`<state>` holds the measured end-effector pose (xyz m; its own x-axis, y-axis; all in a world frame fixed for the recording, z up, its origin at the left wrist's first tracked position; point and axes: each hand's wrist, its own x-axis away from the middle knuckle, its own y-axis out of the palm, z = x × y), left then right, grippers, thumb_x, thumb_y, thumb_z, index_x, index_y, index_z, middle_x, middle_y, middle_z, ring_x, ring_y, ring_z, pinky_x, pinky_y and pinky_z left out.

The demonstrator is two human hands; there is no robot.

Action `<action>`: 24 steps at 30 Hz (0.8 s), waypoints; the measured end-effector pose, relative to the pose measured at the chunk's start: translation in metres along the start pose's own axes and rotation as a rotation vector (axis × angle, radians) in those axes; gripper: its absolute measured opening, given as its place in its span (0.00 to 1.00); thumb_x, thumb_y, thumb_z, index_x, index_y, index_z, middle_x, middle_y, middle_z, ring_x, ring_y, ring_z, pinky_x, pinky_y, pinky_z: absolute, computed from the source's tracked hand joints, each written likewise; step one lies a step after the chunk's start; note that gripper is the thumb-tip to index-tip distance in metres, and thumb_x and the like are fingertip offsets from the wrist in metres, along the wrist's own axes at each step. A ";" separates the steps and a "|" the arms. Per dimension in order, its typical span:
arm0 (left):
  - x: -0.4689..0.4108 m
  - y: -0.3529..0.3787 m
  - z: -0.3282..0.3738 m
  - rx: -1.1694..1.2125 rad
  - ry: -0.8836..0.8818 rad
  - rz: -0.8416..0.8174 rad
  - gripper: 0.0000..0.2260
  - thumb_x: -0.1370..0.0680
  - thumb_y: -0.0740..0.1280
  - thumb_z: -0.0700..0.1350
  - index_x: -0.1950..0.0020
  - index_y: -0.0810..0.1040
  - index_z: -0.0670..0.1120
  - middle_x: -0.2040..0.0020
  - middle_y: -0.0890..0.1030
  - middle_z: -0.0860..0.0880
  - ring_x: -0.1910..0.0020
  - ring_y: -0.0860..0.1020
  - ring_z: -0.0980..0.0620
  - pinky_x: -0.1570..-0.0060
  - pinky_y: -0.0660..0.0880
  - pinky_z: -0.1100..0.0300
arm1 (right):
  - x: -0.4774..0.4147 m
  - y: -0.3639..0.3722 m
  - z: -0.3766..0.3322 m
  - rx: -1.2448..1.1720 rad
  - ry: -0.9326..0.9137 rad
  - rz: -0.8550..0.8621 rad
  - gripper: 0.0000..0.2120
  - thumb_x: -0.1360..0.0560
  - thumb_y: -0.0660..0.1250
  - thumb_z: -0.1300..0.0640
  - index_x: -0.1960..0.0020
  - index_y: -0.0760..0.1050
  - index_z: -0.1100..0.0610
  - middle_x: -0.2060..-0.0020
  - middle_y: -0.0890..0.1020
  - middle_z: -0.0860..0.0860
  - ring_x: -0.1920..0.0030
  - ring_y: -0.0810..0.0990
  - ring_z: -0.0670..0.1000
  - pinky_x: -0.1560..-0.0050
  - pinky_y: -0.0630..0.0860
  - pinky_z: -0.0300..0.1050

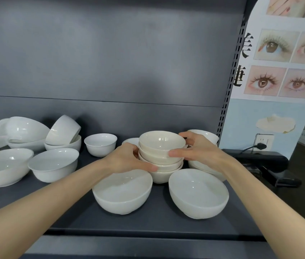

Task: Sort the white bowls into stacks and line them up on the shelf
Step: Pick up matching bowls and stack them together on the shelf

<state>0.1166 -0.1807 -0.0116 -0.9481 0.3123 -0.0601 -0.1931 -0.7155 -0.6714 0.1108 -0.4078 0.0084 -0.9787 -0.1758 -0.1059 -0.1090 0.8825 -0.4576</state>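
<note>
A stack of several small cream-white bowls [162,156] stands on the dark shelf [73,212], right of centre. My left hand [127,159] grips the stack's left side, thumb along a lower bowl. My right hand [198,148] holds the top bowl, thumb on its front rim and fingers round its back. Two larger white bowls stand in front: one [122,191] to the left and one [198,193] to the right. Behind my right hand sits another pile of bowls [204,134], partly hidden.
At the left lie loose bowls: a tilted heap [28,131], a tipped bowl [63,130], a small upright bowl [100,144] and two wide bowls [53,164], [4,167]. A black device [260,161] and a plugged wall socket [263,143] are at the right.
</note>
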 end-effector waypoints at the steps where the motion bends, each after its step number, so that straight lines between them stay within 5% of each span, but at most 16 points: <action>1: 0.000 0.000 0.000 -0.005 -0.002 -0.007 0.14 0.35 0.79 0.53 0.57 0.78 0.50 0.55 0.83 0.51 0.55 0.80 0.53 0.51 0.77 0.61 | 0.001 0.000 0.000 -0.008 0.007 0.002 0.30 0.36 0.79 0.55 0.36 0.72 0.54 0.44 0.81 0.53 0.44 0.81 0.52 0.41 0.78 0.52; 6: -0.001 -0.001 0.001 0.001 -0.005 -0.064 0.15 0.34 0.79 0.52 0.55 0.77 0.52 0.51 0.83 0.51 0.50 0.80 0.54 0.45 0.77 0.58 | 0.000 0.001 0.001 -0.045 0.041 -0.027 0.37 0.36 0.79 0.54 0.31 0.68 0.51 0.40 0.78 0.51 0.42 0.80 0.51 0.42 0.78 0.50; 9: -0.005 -0.002 -0.001 -0.015 0.031 -0.131 0.24 0.42 0.79 0.58 0.50 0.79 0.55 0.51 0.84 0.56 0.50 0.81 0.58 0.42 0.77 0.56 | 0.002 0.001 0.001 -0.058 0.075 -0.048 0.44 0.38 0.80 0.52 0.27 0.62 0.50 0.38 0.76 0.50 0.42 0.79 0.50 0.44 0.79 0.49; 15: -0.010 0.001 0.000 0.105 0.110 -0.185 0.22 0.33 0.79 0.41 0.43 0.78 0.55 0.48 0.83 0.60 0.46 0.80 0.62 0.44 0.75 0.65 | 0.010 0.004 -0.001 -0.132 0.079 -0.077 0.31 0.31 0.76 0.58 0.32 0.67 0.51 0.43 0.81 0.52 0.46 0.82 0.49 0.49 0.81 0.46; 24: -0.015 0.001 -0.005 0.166 0.134 -0.170 0.32 0.43 0.81 0.48 0.40 0.78 0.52 0.45 0.83 0.56 0.43 0.80 0.57 0.39 0.75 0.53 | 0.011 0.008 0.000 -0.171 0.086 -0.022 0.30 0.32 0.77 0.58 0.34 0.70 0.51 0.45 0.82 0.54 0.47 0.83 0.54 0.45 0.80 0.57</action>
<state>0.1318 -0.1830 -0.0149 -0.8587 0.5088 -0.0615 -0.3958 -0.7347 -0.5509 0.0995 -0.4027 0.0031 -0.9862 -0.1647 -0.0183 -0.1516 0.9413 -0.3017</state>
